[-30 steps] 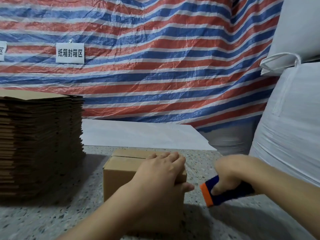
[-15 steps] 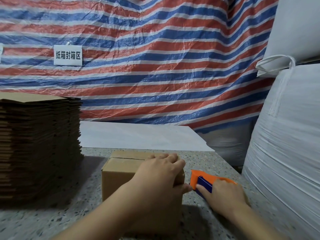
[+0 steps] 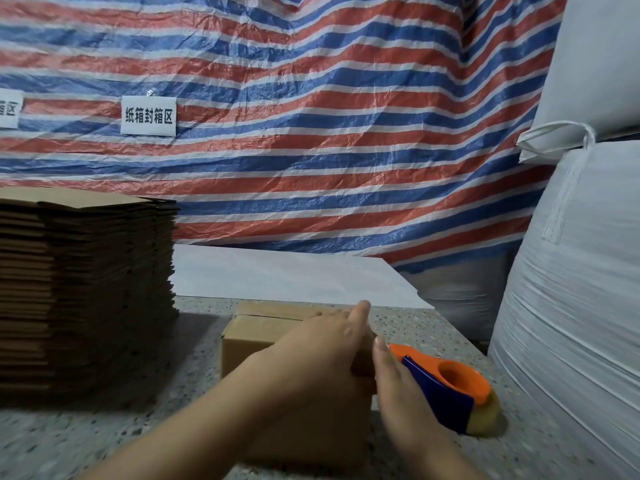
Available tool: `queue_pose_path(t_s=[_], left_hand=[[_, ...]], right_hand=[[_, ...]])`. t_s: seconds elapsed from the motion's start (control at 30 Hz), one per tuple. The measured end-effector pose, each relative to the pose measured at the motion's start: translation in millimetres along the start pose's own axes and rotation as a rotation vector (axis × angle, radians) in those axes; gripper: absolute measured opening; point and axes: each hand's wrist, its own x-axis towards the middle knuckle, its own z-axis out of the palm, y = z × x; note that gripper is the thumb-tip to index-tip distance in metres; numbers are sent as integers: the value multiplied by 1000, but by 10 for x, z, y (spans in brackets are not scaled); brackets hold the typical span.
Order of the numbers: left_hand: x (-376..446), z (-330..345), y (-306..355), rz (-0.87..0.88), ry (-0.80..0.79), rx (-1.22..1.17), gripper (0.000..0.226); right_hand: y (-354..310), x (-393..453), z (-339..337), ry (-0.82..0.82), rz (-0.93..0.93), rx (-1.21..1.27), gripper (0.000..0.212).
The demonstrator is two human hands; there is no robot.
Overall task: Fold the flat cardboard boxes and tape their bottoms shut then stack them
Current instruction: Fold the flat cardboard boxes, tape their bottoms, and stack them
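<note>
Grip, left hand (image 3: 322, 355): one, laid palm-down across the top of the folded cardboard box (image 3: 263, 337), fingers extended and relaxed, pressing rather than clutching. Grip, right hand (image 3: 394, 382): one, fingers straight, edge of the palm against the box's right side, holding nothing; the tape dispenser (image 3: 450, 389) lay released just beside it.

Item 1. Folded cardboard box, count one. Brown, standing on the speckled tabletop (image 3: 104, 438) near the front edge, centre of view. Top flaps closed, their seam visible toward the far side. Whether tape lay over the seam could not be told.

Item 2. Tape dispenser, count one. Orange body with a dark blue blade guard, a roll of clear-yellowish tape at its near end. It rested on the tabletop to the right of the box, touching or nearly touching the right hand's back.

Item 3. Stack of flat cardboard boxes (image 3: 86, 292), count one stack; individual sheets too many and too tightly packed to count. It stood on the tabletop to the left, well apart from the folded box.

Item 4. White sheet (image 3: 287, 278), count one, lying flat behind the box.

Item 5. Striped tarpaulin (image 3: 311, 116), count one, red, blue and white, hung as a backdrop.

Item 6. White printed labels, count two: one whole (image 3: 149, 116), one cut off at the left edge (image 3: 8, 110).

Item 7. White woven sacks, count two, at right: one lower (image 3: 571, 306), one above (image 3: 599, 64).
</note>
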Motion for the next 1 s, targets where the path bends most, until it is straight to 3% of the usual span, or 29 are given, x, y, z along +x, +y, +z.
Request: queue_pose_path(t_s=[0.07,0.2,0.37,0.43,0.6,0.67,0.73,0.8,0.87,0.93,1.0], left_hand=[[-68,-76,-101,17,29,-135,93],[-383,-74,-465,-57,305,-307,89],[-809,61,-829,-320,902,-443,79],[-826,49,-862,-365,955,-472,68],[-671,-4,-689,-283,881,-522,32],[-687,-41,-727,-289,1031,-615,29],[-778,-46,-844,-383,1185,-674,41],[-881,62,-925,-478,1092,-758,60],[-943,262,-898,-462,826,-890,71],[-974,462,-816,-404,642,-1020,64],[-960,563,-784,-396,626,-1119,59]], right_hand=[[-19,-13,5,-7,11,-21,79],[4,15,-46,-11,80,-62,86],[-39,-16,-15,-19,63,-21,94],[-53,-51,70,-25,-15,-22,85],[-113,-41,280,-52,-208,-151,76],[-110,-1,302,-13,-194,-146,65],[-55,33,270,37,-160,-96,69],[16,30,223,49,-132,-81,76],[78,19,202,34,-107,-91,83],[108,5,207,28,-78,-88,89],[108,-15,237,37,-64,-92,90]])
